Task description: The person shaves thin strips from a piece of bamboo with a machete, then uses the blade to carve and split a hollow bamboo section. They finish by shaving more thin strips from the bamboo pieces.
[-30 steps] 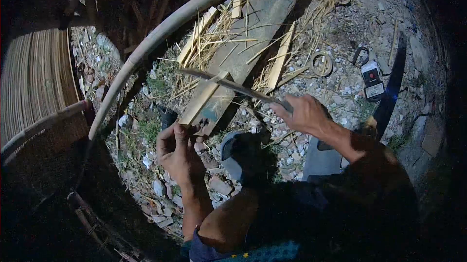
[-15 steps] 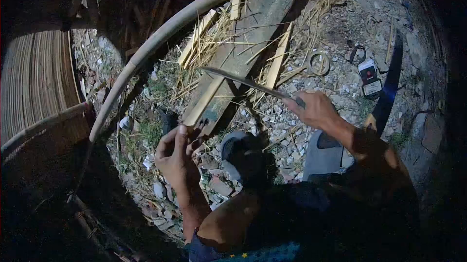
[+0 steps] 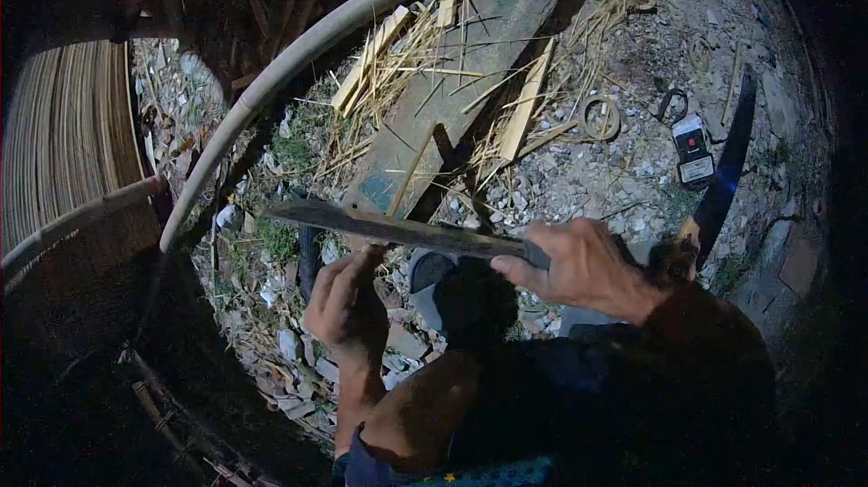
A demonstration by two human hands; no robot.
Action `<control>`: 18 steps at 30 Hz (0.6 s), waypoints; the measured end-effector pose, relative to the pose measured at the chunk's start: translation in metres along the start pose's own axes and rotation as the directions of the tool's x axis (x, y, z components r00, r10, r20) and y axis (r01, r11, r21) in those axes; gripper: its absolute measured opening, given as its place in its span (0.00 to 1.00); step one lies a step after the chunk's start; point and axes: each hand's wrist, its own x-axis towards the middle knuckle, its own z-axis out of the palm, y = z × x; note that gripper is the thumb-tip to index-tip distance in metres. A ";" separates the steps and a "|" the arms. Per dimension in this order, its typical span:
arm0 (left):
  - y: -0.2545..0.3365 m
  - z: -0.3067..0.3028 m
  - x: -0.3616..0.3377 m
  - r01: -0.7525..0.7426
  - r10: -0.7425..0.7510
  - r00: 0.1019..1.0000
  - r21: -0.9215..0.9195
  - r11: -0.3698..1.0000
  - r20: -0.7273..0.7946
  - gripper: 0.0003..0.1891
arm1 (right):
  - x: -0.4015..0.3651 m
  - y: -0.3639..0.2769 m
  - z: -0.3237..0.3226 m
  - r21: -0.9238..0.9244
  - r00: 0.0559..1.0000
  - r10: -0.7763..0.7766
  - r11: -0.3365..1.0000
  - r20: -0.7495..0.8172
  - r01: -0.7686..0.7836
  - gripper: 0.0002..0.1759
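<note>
In my right hand (image 3: 583,270) is a knife (image 3: 389,226), its fingers closed around the handle. The long dark blade points left and lies across the near end of a narrow wooden strip (image 3: 413,170). My left hand (image 3: 348,297) is closed in a pinch at that end, just below the blade; the blade hides part of the grip. The strip's far end rests over a weathered plank (image 3: 488,44), its narrow edge turned up. Thin shavings (image 3: 429,94) are scattered on and beside the plank.
A curved pole (image 3: 244,112) arcs along the left, near a bundle of slats (image 3: 72,134). Right of the plank are a pale split piece (image 3: 527,103), a ring-shaped roll (image 3: 599,118), a small device (image 3: 693,152) and a large curved blade (image 3: 732,157) on stony ground.
The knife has come down and left, nearer my body, from the strip's far part to its near end. The strip has turned from its flat face onto its edge.
</note>
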 end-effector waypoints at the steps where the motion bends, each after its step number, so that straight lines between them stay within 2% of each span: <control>1: -0.002 0.000 0.001 0.019 -0.019 1.000 -0.007 1.000 -0.017 0.12 | 0.001 -0.005 -0.001 -0.042 0.999 0.034 0.999 0.029 -0.033 0.30; 5: -0.001 -0.004 0.003 0.024 -0.024 1.000 0.006 1.000 0.008 0.11 | 0.003 0.010 0.000 -0.090 1.000 -0.010 0.996 0.015 0.011 0.32; 7: 0.000 -0.005 0.003 0.040 -0.040 0.998 -0.016 0.999 0.039 0.12 | 0.008 0.021 0.004 -0.072 0.986 0.167 0.983 0.003 -0.166 0.32; 8: -0.001 -0.003 0.004 0.037 -0.036 0.999 -0.015 0.999 0.036 0.12 | 0.007 0.021 0.003 -0.072 0.986 0.164 0.984 -0.002 -0.164 0.32; 10: -0.004 -0.002 0.003 0.081 -0.081 0.997 -0.150 0.985 0.006 0.11 | 0.001 0.018 0.002 -0.060 0.998 0.055 0.997 -0.031 -0.057 0.32; 14: 0.000 -0.002 0.007 0.001 0.000 1.000 -0.084 0.996 0.008 0.11 | 0.009 0.048 0.009 -0.068 0.997 0.046 0.996 -0.069 -0.051 0.31; 16: -0.001 -0.004 0.007 0.003 -0.003 1.000 -0.057 0.998 0.000 0.11 | 0.015 0.051 0.007 -0.138 0.990 0.143 0.980 -0.013 -0.143 0.31; 18: 0.000 -0.005 0.008 0.019 -0.019 1.000 -0.051 0.999 -0.001 0.11 | 0.013 0.056 0.007 -0.123 0.995 0.090 0.988 -0.038 -0.094 0.31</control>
